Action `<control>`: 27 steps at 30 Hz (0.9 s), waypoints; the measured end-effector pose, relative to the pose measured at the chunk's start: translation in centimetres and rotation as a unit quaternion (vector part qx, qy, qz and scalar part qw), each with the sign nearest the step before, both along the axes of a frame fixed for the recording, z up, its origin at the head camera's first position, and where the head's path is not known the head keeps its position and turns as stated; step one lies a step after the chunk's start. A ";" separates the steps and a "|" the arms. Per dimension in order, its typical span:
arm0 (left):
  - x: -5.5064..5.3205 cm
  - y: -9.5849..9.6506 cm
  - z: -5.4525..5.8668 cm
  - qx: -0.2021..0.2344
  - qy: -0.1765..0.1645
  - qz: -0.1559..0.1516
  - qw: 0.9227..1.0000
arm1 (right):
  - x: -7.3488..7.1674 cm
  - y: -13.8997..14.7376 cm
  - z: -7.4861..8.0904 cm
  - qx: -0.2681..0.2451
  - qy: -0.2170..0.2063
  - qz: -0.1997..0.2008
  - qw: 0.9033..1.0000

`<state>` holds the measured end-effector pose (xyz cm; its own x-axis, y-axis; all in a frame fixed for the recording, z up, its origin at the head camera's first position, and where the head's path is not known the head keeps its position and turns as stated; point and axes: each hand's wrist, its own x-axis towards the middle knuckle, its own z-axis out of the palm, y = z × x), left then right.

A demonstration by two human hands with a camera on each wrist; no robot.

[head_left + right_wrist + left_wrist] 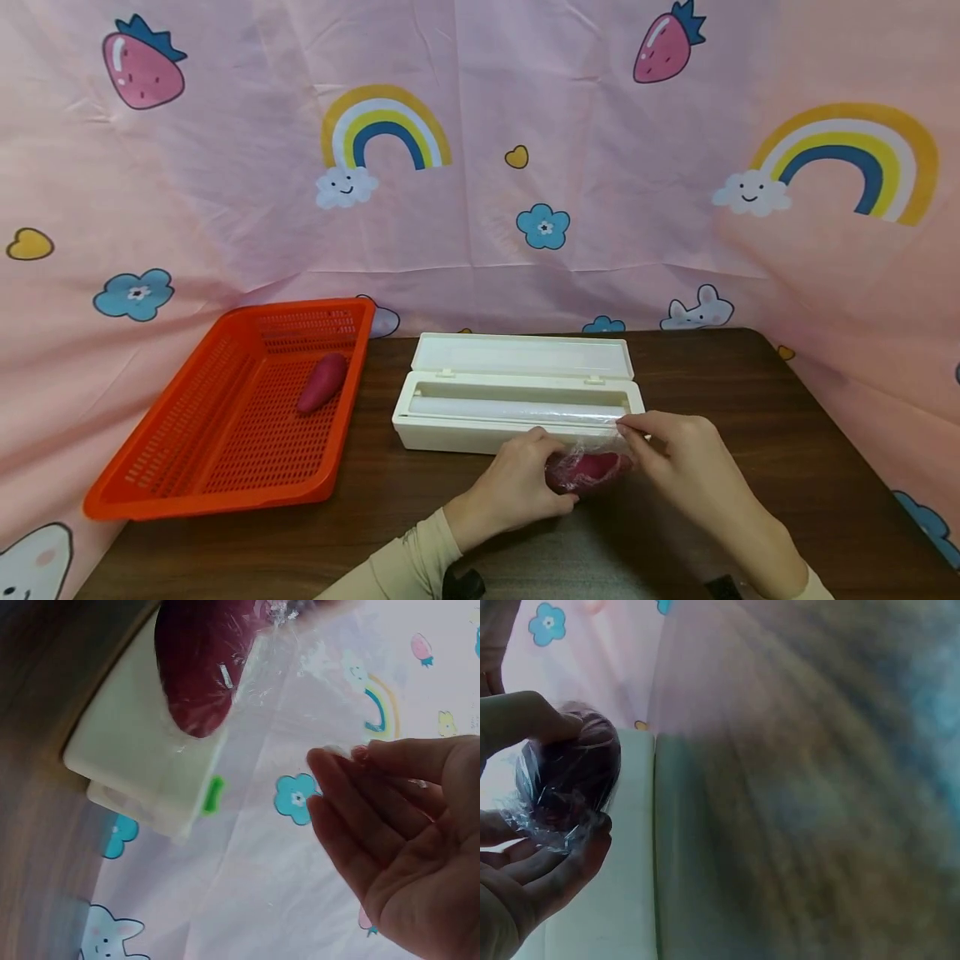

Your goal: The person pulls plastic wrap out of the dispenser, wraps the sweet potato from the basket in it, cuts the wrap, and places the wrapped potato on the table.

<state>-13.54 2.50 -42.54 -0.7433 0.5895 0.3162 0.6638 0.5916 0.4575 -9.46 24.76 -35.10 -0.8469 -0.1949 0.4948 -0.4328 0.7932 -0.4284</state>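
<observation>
A dark red sweet potato (594, 468), partly covered in crinkled cling film (526, 799), is held in front of the white film dispenser (450, 437). My left hand (517, 482) grips its left end, thumb on one side and fingers on the other. The thumb and index finger of my right hand (686, 467) pinch a corner of the film, just off the potato's right end. Clear film stretches between that pinch and the potato in the right wrist view. With its lid (522, 356) raised, the dispenser shows a white film roll (510, 409) inside.
An orange plastic basket (343, 425) stands on the left of the dark wooden table (757, 400), with another sweet potato (322, 384) in it. A pink patterned cloth (480, 217) hangs behind and beside the table.
</observation>
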 end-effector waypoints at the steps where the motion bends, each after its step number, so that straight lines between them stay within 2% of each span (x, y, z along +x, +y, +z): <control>1: -0.1 -0.1 0.1 0.003 -0.005 0.002 1.000 | 0.1 0.0 0.1 -0.009 0.013 0.004 1.000; 5: -0.4 -0.2 0.5 0.027 -0.032 0.010 0.999 | 0.7 -0.2 0.7 -0.037 0.054 0.029 0.997; 9: -0.5 -0.6 1.3 0.079 -0.048 0.026 0.995 | 1.3 -0.8 0.8 -0.058 0.104 0.088 0.989; 12: -0.6 -0.9 2.1 0.133 -0.050 0.054 0.988 | 1.6 -1.3 0.6 -0.063 0.142 0.140 0.978; 15: -0.7 -1.2 2.7 0.177 -0.057 0.082 0.979 | 1.6 -1.8 0.4 -0.063 0.157 0.171 0.971; 17: -0.7 -1.3 3.1 0.196 -0.072 0.089 0.974 | 1.6 -2.0 0.2 -0.061 0.165 0.184 0.967; 19: -0.7 -1.4 3.4 0.215 -0.103 0.087 0.967 | 1.6 -2.1 0.0 -0.051 0.166 0.188 0.967; 21: -0.7 -1.5 3.6 0.238 -0.144 0.082 0.957 | 1.6 -2.3 -0.2 -0.037 0.166 0.185 0.968; 22: -0.7 -1.5 3.8 0.252 -0.171 0.076 0.950 | 1.6 -2.4 -0.3 -0.031 0.167 0.181 0.969; 26: -1.0 -1.7 4.2 0.316 -0.274 0.052 0.907 | 1.4 -2.7 -0.6 -0.023 0.188 0.180 0.965; 27: -1.0 -1.8 4.3 0.333 -0.301 0.045 0.892 | 1.3 -2.8 -0.6 -0.020 0.199 0.179 0.963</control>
